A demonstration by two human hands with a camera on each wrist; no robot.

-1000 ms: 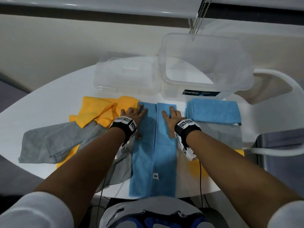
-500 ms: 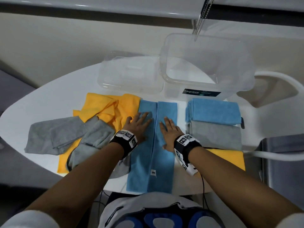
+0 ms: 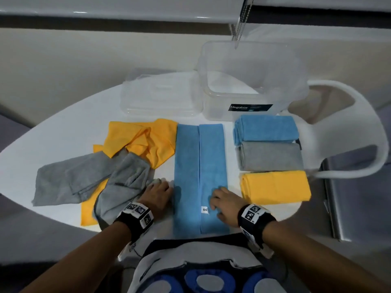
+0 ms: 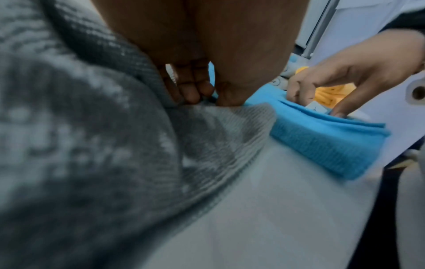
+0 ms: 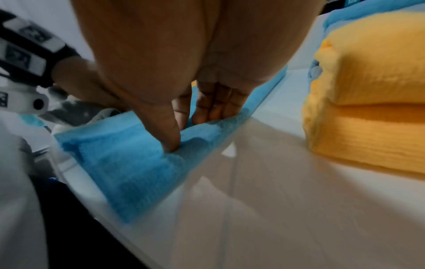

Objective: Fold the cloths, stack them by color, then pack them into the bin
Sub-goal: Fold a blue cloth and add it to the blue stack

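Note:
A blue cloth (image 3: 200, 176), folded into a long strip, lies in the middle of the white table (image 3: 63, 132) and runs from the bin to the near edge. My left hand (image 3: 167, 187) is at its left edge near the near end, fingers curled, thumb and fingertips (image 4: 193, 96) pinching the edge. My right hand (image 3: 213, 199) is at the right edge; its thumb (image 5: 170, 143) presses the top while curled fingers hold the edge. Folded blue (image 3: 265, 129), grey (image 3: 269, 156) and yellow (image 3: 275, 187) stacks lie in a column at the right.
A clear plastic bin (image 3: 249, 81) stands at the back, its lid (image 3: 160, 96) to the left. A loose yellow cloth (image 3: 146, 138) and crumpled grey cloths (image 3: 72, 178) lie left of the strip, one touching my left wrist. A white chair (image 3: 359, 134) stands at the right.
Both hands slid along the blue strip from its far end toward me. Their fingers, flat on the cloth before, are now curled at its side edges.

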